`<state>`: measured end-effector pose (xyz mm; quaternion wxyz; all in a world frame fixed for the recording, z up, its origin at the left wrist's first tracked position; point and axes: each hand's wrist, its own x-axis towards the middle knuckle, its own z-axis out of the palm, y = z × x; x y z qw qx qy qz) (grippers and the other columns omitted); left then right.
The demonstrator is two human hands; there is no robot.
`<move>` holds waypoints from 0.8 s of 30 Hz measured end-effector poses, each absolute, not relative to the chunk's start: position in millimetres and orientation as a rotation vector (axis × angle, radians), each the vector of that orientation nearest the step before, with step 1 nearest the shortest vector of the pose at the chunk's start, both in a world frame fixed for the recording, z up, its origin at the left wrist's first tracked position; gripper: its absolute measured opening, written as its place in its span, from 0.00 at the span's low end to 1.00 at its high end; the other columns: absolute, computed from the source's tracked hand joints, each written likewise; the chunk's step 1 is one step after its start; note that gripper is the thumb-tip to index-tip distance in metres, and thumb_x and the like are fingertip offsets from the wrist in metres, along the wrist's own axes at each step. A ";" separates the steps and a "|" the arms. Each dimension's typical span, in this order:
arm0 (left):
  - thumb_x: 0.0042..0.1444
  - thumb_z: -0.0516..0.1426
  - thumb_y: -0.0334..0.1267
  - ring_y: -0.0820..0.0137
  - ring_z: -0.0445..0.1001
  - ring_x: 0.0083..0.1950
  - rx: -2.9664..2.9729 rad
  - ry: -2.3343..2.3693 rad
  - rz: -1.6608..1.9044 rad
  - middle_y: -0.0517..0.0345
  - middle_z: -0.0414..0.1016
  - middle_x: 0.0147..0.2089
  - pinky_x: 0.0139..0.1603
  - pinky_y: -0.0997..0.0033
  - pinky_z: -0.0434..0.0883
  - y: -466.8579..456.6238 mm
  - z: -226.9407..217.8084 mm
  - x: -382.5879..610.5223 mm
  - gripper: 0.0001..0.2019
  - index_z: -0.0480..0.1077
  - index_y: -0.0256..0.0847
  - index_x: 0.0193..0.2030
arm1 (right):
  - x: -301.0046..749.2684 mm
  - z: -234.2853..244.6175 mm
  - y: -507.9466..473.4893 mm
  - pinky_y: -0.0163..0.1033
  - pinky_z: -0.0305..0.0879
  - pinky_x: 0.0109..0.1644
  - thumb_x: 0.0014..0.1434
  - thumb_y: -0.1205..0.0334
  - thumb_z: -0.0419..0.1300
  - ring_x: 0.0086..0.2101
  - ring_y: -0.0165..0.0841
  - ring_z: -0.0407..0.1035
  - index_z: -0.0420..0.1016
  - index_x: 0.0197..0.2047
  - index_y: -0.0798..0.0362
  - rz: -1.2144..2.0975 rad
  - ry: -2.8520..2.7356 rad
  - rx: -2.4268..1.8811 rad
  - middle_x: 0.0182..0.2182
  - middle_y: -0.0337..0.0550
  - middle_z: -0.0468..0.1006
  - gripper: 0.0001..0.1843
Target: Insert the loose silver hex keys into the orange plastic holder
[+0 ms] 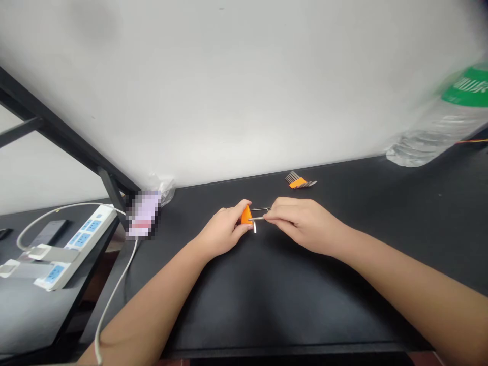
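Note:
My left hand [224,231] grips a small orange holder [246,215] just above the black table [267,295]. My right hand [299,221] pinches a thin silver hex key [260,218] that sticks out of the holder's right side. A second silver key [261,209] lies just behind it, and a short bent end points down beside the holder. The two hands are almost touching at the middle of the table.
A second orange holder with several hex keys [299,182] lies near the wall. A clear water bottle with a green label [442,124] stands at the far right. A white power strip [64,249] with a cable, a crumpled plastic bag [165,188] and a black frame are at the left.

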<state>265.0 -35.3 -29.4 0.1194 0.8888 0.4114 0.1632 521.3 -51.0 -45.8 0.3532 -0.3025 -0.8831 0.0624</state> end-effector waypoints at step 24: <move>0.70 0.54 0.45 0.60 0.72 0.47 2.797 1.223 0.431 0.50 0.76 0.47 0.55 0.56 0.69 -33.4 -34.7 266.0 0.25 0.57 0.43 0.70 | 527.6 -48.4 -29.8 0.40 0.66 0.40 0.61 0.71 0.57 0.35 0.33 0.70 0.73 0.39 0.52 0.260 -2.205 -1.021 0.37 0.42 0.75 0.06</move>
